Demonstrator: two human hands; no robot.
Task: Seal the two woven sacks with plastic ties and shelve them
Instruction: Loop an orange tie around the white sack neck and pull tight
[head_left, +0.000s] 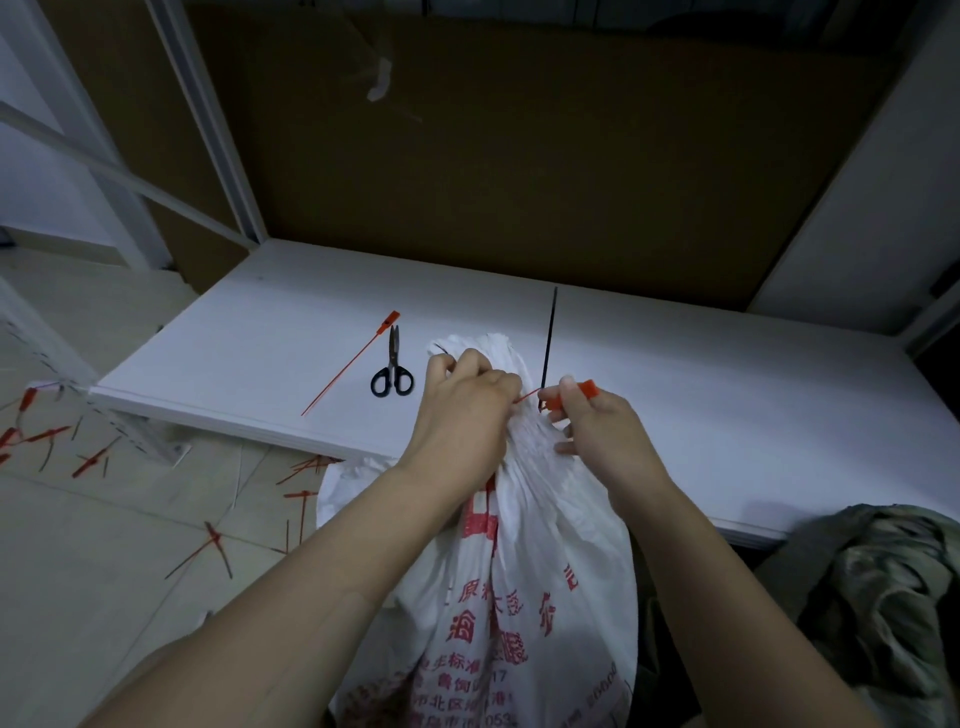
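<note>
White woven plastic with red printed characters fills the near centre: the white woven sack (524, 597) stands on the floor against the near edge of the flat white board shelf (727, 405), its neck bunched upward over that edge. Your left hand (465, 410) is clenched around the gathered neck, and your right hand (597, 426), just right of it, pinches the tab end of a thin red plastic tie (576, 393) whose strap runs leftward to the neck between your hands. A black plastic tie (548, 340) rises behind the neck, just beyond your right fingers. On the shelf to the left lie black-handled scissors (392, 366) and, just beside them, a spare red plastic tie (353, 361) lying diagonally. Red tie offcuts (47, 441) litter the pale floor at the near left, well apart from the sack. At the near right, a crumpled camouflage-patterned cloth (893, 597) sits beside the sack.
</note>
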